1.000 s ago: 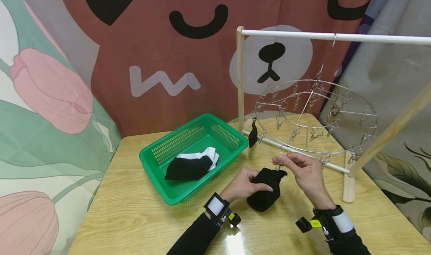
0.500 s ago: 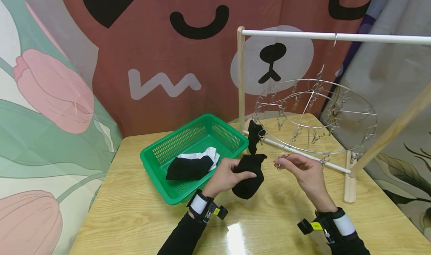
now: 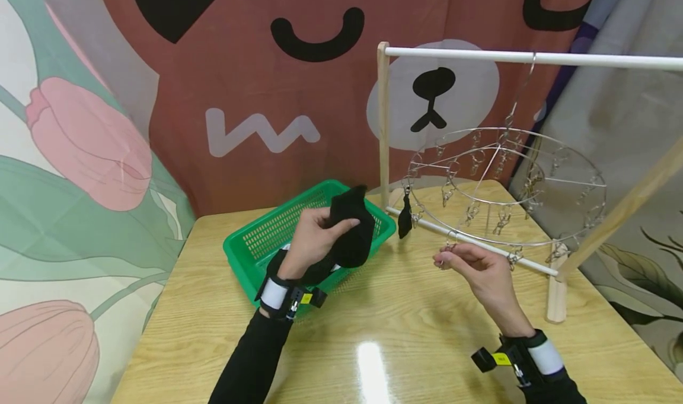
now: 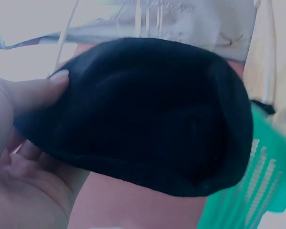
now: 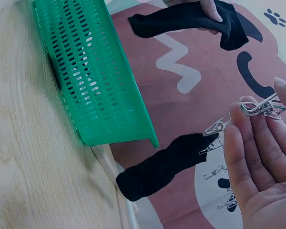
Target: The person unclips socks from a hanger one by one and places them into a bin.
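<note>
I hold sock (image 3: 349, 229) clamped in left hand (image 3: 312, 241), frame centre; right hand (image 3: 475, 267) pinches clip (image 3: 447, 251). Step: pegging. Next, I judge: bring sock edge to clip.

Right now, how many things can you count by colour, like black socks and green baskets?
Black socks: 2, the held sock in the left hand and the clipped sock on the hanger.
Green basket: 1; the arm hides most of its inside.
Silver clip hanger: 1; the right hand pinches one clip.
Total: 4
</note>
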